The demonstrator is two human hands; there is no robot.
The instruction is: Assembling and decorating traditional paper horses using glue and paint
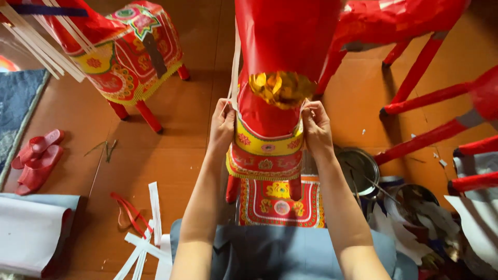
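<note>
- Left hand [222,127] and right hand [315,127] are pinching the paper horse [270,119] mid-frame, each grip closed on its decorated band's edges.
- Judged light, crushable, tear-prone; holding the band edges looks safest.

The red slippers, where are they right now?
In the head view, the red slippers lie on the wooden floor at far left, beside the grey mat, well left of the left hand.
</note>
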